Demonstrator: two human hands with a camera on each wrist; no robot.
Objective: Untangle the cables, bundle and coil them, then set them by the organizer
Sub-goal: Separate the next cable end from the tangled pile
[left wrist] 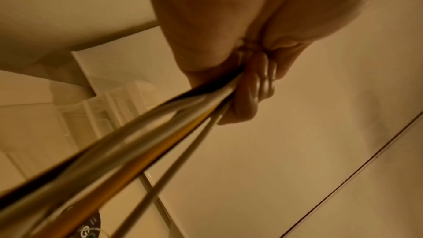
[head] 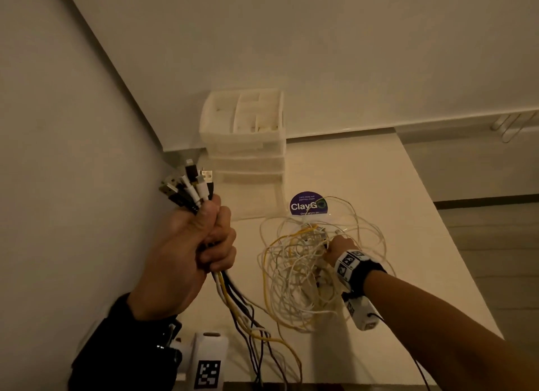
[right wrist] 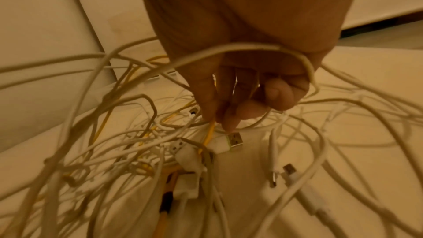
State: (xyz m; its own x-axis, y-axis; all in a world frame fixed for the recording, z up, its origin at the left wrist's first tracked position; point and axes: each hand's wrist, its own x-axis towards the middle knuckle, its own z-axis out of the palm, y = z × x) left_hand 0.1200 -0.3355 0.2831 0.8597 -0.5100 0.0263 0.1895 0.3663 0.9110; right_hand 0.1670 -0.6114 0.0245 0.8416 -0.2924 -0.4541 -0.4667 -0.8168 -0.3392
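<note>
At right hand fingertips: bunched, pointing down onto yellow cable; true pinch cannot tell. White USB plug just beyond, long axis running away. Tangle around, on table. Left hand well apart, fisted round bundle.

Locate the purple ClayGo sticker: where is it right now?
In the head view, the purple ClayGo sticker lies on the white table near centre, just in front of the drawer organizer and behind the cable tangle.

Overhead head view; close wrist views along cables
</note>
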